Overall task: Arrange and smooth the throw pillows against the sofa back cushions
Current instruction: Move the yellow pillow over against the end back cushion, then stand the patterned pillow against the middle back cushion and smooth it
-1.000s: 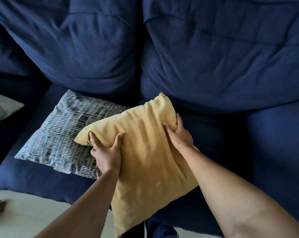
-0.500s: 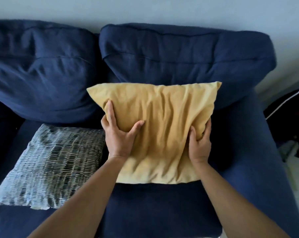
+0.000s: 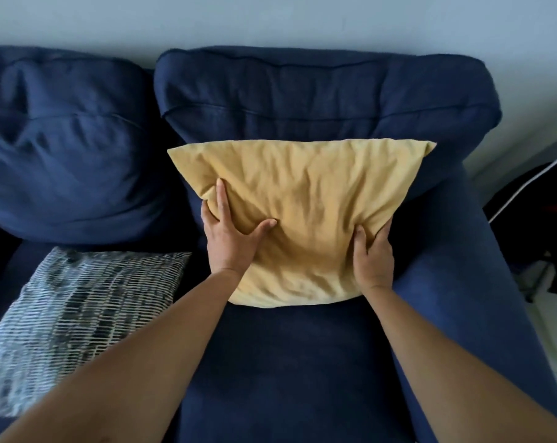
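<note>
Two pillows are in view, and only one has been dealt with so far. A yellow pillow (image 3: 302,219) is stood on the seat cushion (image 3: 302,362) and leaned against the right back cushion (image 3: 318,100), its top edge roughly level and its lower edge resting on the seat. It is gripped at both lower sides: the left hand (image 3: 230,241) is clamped on its left edge, thumb pressed into the front face and fingers laid along the side, while the right hand (image 3: 373,254) is closed around the lower right edge, thumb on the front and fingers tucked behind. Neither grip is released.

The yellow cover is seen to be heavily creased across the middle, so smoothing is judged still to be done once the hands are freed. A striped pillow (image 3: 75,318) is lying flat on the left seat, just below the left back cushion (image 3: 63,148) and not propped against it; it is untouched.

By this judgement, placement of the first pillow is nearly complete. Its smoothing, and the lifting, propping and smoothing of the striped one, are left.
</note>
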Available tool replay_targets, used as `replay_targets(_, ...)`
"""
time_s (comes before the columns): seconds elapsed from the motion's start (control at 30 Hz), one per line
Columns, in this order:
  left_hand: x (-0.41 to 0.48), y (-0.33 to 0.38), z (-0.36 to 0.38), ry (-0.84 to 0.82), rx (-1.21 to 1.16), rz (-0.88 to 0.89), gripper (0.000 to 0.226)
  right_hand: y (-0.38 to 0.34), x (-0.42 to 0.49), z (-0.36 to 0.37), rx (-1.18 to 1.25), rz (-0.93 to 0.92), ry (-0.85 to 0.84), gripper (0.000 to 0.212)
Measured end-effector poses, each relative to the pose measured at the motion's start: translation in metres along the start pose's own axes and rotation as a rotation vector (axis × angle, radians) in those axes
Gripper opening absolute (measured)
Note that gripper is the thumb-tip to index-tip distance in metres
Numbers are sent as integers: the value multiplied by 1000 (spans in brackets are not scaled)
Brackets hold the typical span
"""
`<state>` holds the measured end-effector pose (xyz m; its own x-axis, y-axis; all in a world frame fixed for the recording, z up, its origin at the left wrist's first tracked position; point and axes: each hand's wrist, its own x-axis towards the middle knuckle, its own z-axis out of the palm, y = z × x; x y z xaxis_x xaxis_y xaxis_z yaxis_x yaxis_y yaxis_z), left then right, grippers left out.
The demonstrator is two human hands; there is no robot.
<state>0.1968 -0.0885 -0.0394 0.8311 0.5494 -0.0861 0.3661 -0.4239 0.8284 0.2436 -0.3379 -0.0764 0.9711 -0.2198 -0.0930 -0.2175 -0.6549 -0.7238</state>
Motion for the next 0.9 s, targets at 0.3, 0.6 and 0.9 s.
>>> replay_targets(0.3, -18, -21, -52, 67, 99, 65, 94, -65, -48, 14, -65, -371, 311, 63)
replay_targets(0.6, -21, -103, -178, 176, 419, -88, 77, -159, -130, 116, 33, -688, -126, 47)
replay_targets(0.9, 10, -235, -299, -22, 596, -340, 74, -205, -225, 248, -150, -272, -380, 56)
